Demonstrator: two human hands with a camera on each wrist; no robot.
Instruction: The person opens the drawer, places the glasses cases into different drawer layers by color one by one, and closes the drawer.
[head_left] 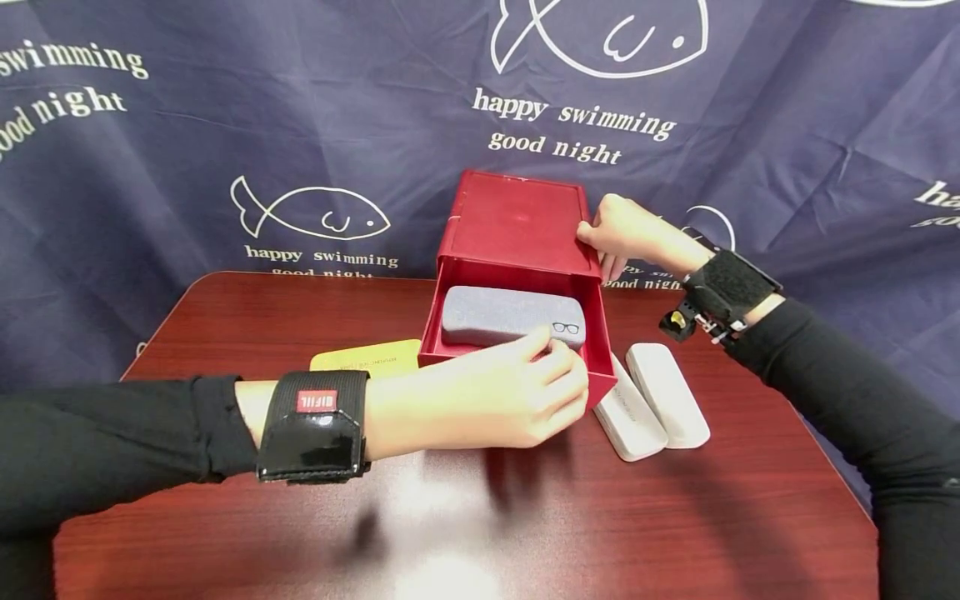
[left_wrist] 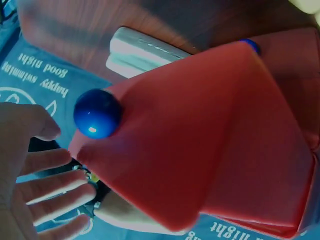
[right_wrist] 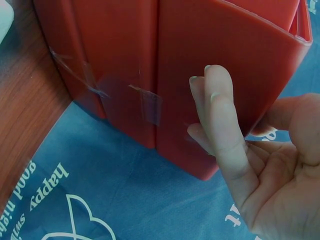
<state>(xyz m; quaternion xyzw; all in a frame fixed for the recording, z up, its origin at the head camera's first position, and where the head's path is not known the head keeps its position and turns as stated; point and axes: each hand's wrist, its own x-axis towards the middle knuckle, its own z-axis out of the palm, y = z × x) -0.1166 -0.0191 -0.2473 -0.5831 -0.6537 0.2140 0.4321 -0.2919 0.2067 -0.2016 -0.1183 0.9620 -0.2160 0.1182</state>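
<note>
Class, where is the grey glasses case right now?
In the head view, the grey glasses case lies inside the open red box at table centre, just behind the left hand.

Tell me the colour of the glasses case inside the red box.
Grey glasses case, with a small spectacles print; head view shows it best.

Left hand [head_left: 495, 396] covers the front wall of the red box [head_left: 517, 221] and the near edge of the grey case [head_left: 510, 315]; what its fingertips touch cannot be told. Yellow card [head_left: 367, 358] partly hidden behind box and hand, its print too small to read. White cases [head_left: 651, 400]: inner ends tucked behind the box corner.
</note>
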